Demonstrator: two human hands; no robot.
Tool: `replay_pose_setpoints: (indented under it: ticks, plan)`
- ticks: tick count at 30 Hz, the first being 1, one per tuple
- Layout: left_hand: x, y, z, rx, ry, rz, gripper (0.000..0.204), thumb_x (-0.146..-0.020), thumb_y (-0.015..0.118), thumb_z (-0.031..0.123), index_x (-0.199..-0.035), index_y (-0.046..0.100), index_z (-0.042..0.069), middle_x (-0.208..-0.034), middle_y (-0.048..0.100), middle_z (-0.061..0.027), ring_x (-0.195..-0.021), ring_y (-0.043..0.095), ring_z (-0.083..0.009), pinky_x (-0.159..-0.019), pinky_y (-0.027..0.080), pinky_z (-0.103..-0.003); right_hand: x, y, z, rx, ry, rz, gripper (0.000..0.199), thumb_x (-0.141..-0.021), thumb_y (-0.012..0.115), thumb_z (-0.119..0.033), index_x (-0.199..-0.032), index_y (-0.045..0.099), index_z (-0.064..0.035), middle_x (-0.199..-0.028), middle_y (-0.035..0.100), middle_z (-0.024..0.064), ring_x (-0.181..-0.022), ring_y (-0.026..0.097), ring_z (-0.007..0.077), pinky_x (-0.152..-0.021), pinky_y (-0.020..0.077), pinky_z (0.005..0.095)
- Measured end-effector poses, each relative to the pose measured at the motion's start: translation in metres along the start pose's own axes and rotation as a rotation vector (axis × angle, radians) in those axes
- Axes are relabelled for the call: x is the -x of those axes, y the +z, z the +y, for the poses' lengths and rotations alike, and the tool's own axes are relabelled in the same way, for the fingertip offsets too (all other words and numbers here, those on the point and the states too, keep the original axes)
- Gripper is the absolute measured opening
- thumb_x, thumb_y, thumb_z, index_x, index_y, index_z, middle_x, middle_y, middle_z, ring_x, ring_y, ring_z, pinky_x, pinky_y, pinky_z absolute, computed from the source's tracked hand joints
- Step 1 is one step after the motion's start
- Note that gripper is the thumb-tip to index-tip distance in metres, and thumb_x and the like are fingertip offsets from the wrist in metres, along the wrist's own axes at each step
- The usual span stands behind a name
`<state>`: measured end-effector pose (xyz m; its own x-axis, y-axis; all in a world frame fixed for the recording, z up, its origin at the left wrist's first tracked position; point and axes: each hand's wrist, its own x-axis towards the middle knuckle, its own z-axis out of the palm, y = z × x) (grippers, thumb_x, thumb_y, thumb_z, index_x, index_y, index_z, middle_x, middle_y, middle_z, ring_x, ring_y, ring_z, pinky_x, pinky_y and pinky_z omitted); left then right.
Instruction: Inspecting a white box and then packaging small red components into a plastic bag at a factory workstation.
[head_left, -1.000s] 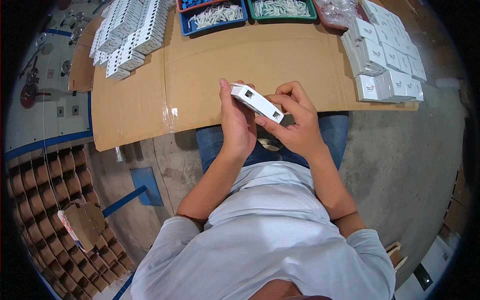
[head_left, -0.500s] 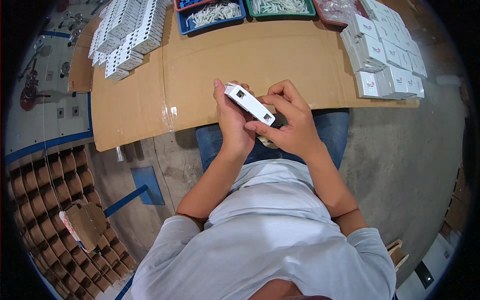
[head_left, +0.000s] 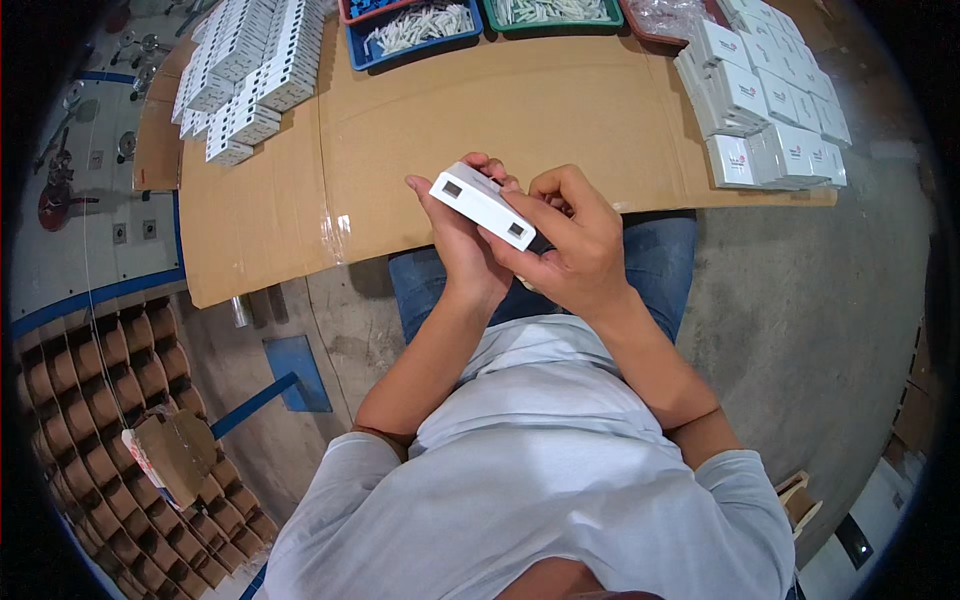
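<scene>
upper middle of the frame, the left hand [head_left: 466, 252] cradles a white box [head_left: 484, 211], fingers curled, while the right hand [head_left: 585, 245] pinches its right end.

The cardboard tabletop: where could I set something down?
Bare: the cardboard tabletop's middle, between the left white stack and right white stack, short of the blue tray and green tray; also the near-left corner, before the left white stack. Crowded: the far edge, and near edge's middle, where the left hand and right hand hold a white case.
</scene>
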<state>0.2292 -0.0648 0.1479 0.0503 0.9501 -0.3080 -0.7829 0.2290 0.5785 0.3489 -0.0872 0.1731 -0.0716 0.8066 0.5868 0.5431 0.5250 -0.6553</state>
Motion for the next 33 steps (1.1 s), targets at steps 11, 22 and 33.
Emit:
replay_pose_setpoints:
  ticks: [11,22,33]
  plan:
    - [-0.006,-0.029,-0.039,0.094,0.015,-0.121,0.032,-0.103,0.043,0.040,-0.089,0.047,0.011,-0.084,0.048,-0.0034,-0.080,0.051,-0.0163,-0.076,0.047,-0.030,0.007,0.005,-0.001,-0.087,-0.042,0.033,0.045,-0.067,0.090,-0.011,-0.110,0.078,-0.0017,-0.091,0.059,0.0079,-0.070,0.058,0.0156,-0.057,0.0453,0.0258]
    - [-0.010,-0.048,-0.041,0.156,0.096,-0.334,0.038,-0.101,0.056,0.045,-0.085,0.043,0.012,-0.076,0.047,-0.0012,-0.072,0.048,-0.0142,-0.066,0.043,-0.028,0.011,0.009,-0.010,-0.112,-0.090,0.029,0.050,-0.067,0.090,-0.010,-0.115,0.077,-0.0025,-0.093,0.059,0.0071,-0.073,0.057,0.0152,-0.057,0.0450,0.0259]
    - [0.017,0.020,0.012,-0.165,-0.334,0.061,0.079,-0.098,0.029,0.079,-0.129,0.055,0.011,-0.112,0.065,-0.0100,-0.099,0.065,-0.0203,-0.086,0.053,-0.035,0.006,-0.002,0.020,-0.030,0.009,0.111,0.049,-0.065,0.091,-0.013,-0.111,0.077,-0.0026,-0.094,0.061,0.0085,-0.072,0.058,0.0189,-0.059,0.0477,0.0289]
